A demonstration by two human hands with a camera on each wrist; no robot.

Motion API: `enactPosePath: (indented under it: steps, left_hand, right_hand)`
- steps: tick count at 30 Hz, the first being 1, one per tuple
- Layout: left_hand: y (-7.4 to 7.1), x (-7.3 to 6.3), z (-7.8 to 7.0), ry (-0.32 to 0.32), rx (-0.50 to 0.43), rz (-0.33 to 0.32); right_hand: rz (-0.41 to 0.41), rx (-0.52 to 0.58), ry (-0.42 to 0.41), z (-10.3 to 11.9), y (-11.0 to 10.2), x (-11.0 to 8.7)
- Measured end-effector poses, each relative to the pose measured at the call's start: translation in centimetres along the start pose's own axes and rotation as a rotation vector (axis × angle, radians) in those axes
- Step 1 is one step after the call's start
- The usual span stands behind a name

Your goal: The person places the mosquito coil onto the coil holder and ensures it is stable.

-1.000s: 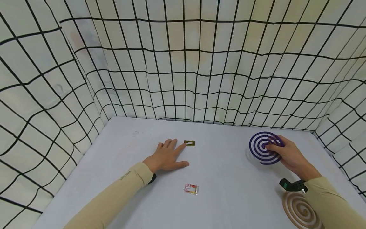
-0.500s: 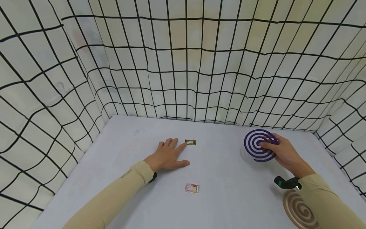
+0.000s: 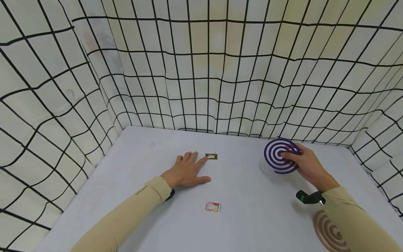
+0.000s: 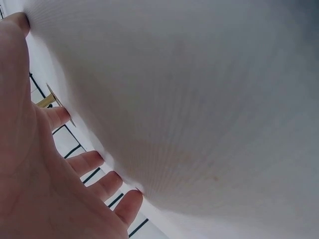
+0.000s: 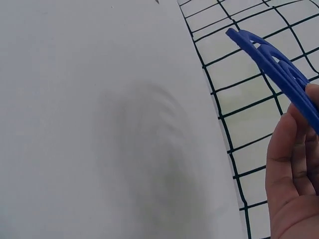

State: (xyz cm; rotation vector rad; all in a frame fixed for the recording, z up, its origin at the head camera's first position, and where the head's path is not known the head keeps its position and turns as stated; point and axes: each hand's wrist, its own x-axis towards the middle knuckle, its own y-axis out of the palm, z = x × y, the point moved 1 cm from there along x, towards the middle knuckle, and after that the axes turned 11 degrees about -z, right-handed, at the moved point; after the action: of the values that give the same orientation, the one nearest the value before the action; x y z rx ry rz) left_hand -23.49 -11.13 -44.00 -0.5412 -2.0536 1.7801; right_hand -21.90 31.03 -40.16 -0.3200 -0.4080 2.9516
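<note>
My right hand (image 3: 311, 168) pinches a dark purple-blue mosquito coil (image 3: 279, 154) near its centre, thumb on the near face. The coil is tilted up off the white table, and its shadow falls below it. In the right wrist view the coil (image 5: 276, 77) shows nearly edge-on. On the table my left hand (image 3: 186, 172) rests with its fingers spread. Its index fingertip touches a small gold metal coil stand (image 3: 215, 157), whose thin upright tip points up. The left wrist view shows the stand (image 4: 47, 101) partly behind that finger.
A brown mosquito coil (image 3: 324, 227) lies at the front right, partly under the right sleeve (image 3: 352, 213). Nearer the front middle lies a small clear packet (image 3: 213, 207) with red and yellow print. Black netting (image 3: 201, 78) over white walls encloses the table (image 3: 248, 224).
My right hand has moved left and slightly away from me with the purple-blue coil. The left hand stays on the stand. The view has shifted slightly.
</note>
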Motion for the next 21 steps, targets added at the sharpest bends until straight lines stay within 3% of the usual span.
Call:
enactPosePath:
  steps: [21]
  left_hand:
    - [-0.1, 0.0, -0.1, -0.005, 0.020, 0.013]
  right_hand:
    - [0.043, 0.077, 0.014, 1.1, 3.0, 1.0]
